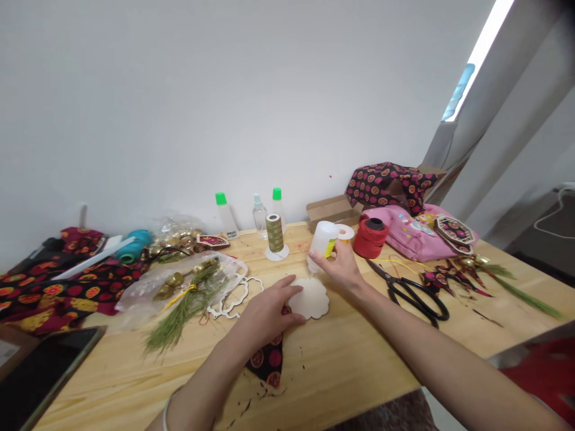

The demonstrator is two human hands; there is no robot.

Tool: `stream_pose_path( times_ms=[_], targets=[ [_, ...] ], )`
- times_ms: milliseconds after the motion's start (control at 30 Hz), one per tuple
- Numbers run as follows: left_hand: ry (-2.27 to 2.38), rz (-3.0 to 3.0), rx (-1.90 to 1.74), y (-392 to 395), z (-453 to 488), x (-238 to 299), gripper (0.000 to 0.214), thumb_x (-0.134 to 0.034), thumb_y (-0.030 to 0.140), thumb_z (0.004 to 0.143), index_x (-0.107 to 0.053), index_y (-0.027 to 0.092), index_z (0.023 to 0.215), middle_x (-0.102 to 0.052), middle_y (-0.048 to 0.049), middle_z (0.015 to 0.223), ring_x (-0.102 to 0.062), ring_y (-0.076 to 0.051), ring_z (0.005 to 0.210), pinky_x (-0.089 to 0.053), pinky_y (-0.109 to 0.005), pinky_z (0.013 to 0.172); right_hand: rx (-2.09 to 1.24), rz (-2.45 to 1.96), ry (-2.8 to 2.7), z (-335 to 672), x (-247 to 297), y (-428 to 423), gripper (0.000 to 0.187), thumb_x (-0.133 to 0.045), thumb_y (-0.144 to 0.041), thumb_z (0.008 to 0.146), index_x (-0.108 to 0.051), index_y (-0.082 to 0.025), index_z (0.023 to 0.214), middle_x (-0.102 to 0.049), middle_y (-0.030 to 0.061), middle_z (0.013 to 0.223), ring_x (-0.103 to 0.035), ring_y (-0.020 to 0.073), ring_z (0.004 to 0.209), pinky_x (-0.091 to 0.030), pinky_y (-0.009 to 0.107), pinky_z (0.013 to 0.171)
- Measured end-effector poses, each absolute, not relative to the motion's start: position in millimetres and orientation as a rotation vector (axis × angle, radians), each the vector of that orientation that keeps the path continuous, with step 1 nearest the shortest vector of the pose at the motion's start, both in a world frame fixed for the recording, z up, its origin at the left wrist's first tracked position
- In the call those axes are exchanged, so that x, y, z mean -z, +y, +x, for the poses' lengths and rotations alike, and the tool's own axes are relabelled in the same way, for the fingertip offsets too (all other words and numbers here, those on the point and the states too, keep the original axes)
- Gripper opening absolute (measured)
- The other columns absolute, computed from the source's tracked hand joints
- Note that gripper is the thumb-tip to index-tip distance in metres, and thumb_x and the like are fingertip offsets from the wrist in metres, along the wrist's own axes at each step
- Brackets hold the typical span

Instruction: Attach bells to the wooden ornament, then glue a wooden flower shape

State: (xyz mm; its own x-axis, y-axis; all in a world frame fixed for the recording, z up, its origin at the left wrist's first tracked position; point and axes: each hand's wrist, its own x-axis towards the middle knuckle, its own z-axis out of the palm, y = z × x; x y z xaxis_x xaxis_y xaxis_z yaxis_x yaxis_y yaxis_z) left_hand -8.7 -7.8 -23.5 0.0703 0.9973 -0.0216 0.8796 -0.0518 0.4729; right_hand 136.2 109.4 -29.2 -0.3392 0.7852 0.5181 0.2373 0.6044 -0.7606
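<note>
My right hand (340, 267) grips a white glue bottle (324, 240) turned upside down, its tip against a white scalloped cutout (311, 297) on the wooden table (350, 359). My left hand (268, 310) lies on the left edge of that cutout, fingers stretched flat, pressing it down. Under the left hand and cutout lies a piece of dark red-patterned fabric (268, 359).
Black scissors (415, 292) lie right of my right hand, near a red spool (371, 237) and a pink cloth (411, 236). An olive thread cone (274, 233) and green-capped bottles (223, 213) stand at the back. A white scalloped frame (236, 297), green tassels (188, 302) and patterned fabric (54, 290) lie left.
</note>
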Motion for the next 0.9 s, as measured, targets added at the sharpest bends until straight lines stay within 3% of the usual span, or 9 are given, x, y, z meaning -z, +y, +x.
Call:
stream_pose_path(
  times_ms=[167,900],
  targets=[
    [1.877,2.004,-0.43,-8.6,-9.3,20.7,0.049,-0.058,0.037,0.066,-0.049,0.026,0.113,-0.037,-0.0028,0.131,-0.041,-0.019,0.113,-0.031,-0.029,0.094,-0.601,-0.814,-1.935,137.9,24.5,104.8,0.027,-0.055,-0.042,0.068,-0.049,-0.016,0.068,-0.058,0.0036,0.064,-0.054,0.0158,0.059,-0.041,0.027,0.055],
    [1.844,2.043,-0.357,-11.1,3.9,21.0,0.038,-0.052,0.034,0.072,-0.051,0.032,0.11,-0.038,0.0014,0.131,-0.048,-0.021,0.106,-0.036,-0.031,0.088,-0.592,-0.714,-2.008,131.8,24.5,103.1,0.025,-0.056,-0.041,0.067,-0.054,-0.017,0.074,-0.057,0.002,0.064,-0.052,0.0155,0.059,-0.04,0.026,0.054]
  ],
)
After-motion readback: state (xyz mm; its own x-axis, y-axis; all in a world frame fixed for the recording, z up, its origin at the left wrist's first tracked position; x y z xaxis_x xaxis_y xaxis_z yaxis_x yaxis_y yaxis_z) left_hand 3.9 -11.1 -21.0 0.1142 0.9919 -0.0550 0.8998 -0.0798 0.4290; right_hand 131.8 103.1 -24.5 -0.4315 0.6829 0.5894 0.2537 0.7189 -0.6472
